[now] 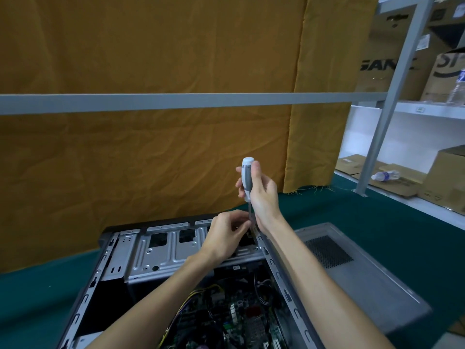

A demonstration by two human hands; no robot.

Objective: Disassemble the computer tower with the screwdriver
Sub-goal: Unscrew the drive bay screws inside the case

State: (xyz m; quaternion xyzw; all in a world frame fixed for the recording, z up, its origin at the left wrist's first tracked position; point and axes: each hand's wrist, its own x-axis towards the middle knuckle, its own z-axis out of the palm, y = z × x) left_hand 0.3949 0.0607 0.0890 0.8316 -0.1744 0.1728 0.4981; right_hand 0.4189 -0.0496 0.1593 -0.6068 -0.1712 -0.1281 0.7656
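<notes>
The computer tower point(156, 250) lies open on its side on the green table, its motherboard point(226, 321) and wires showing. My right hand point(261, 192) grips the white and grey handle of the screwdriver point(247, 177), held upright with its shaft pointing down at the far right corner of the case. My left hand point(226, 235) is curled just below, its fingertips pinching the shaft near the tip. The tip itself is hidden behind my fingers.
The removed grey side panel point(352, 278) lies flat to the right of the tower. A brown cloth point(151, 159) hangs behind a grey rail point(176, 103). Shelving at right holds cardboard boxes point(445, 182) and a plastic bottle point(385, 175).
</notes>
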